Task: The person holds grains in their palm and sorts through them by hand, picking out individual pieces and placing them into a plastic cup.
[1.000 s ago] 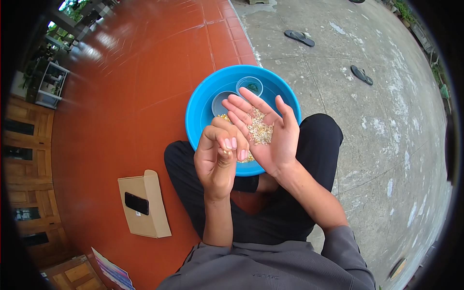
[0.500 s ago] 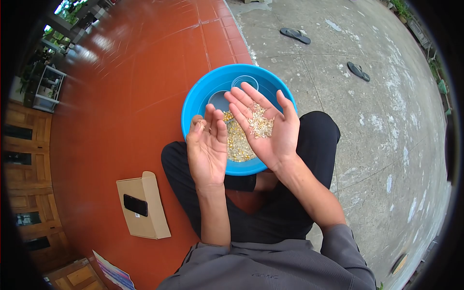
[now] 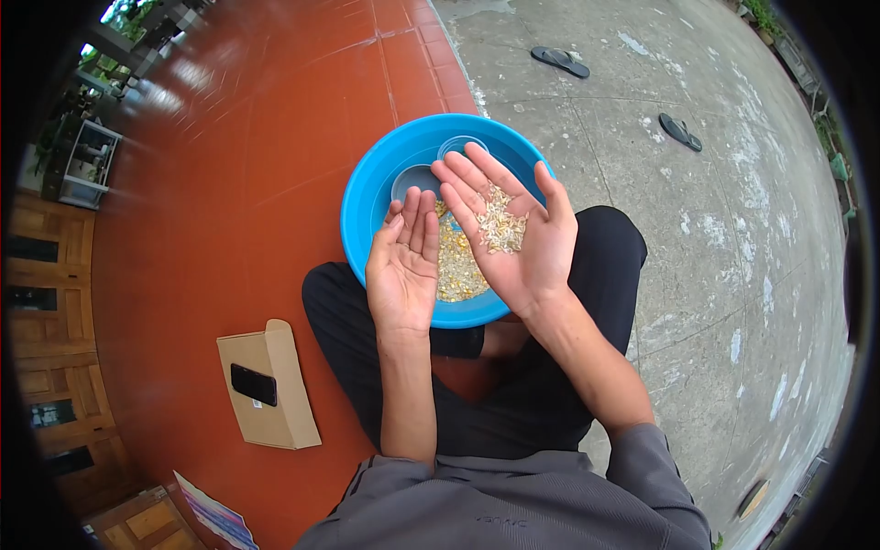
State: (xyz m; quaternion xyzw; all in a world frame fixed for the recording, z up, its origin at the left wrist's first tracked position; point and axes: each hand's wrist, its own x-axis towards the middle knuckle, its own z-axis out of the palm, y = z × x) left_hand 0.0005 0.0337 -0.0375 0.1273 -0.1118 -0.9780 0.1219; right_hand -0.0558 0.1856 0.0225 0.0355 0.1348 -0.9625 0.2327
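Grains [image 3: 500, 223] are lying in a loose pale heap on the upturned right grip [image 3: 532, 263], covering mid-palm and reaching the finger bases. This grip is lying flat, fingers extended, supporting them from beneath. Left grip [image 3: 401, 266] is hovering just beside, palm up, fingers loosely curved; cannot tell whether thumb and forefinger are pinching anything. Blue basin [image 3: 368, 197] below is holding mixed grain [image 3: 458, 272].

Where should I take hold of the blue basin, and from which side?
Take the blue basin by its far-left rim, coming from the left: that raised edge lies bare, clear of the left knee and left hand. The right hand bears loose grains on its open palm, so the left hand seems the better choice.
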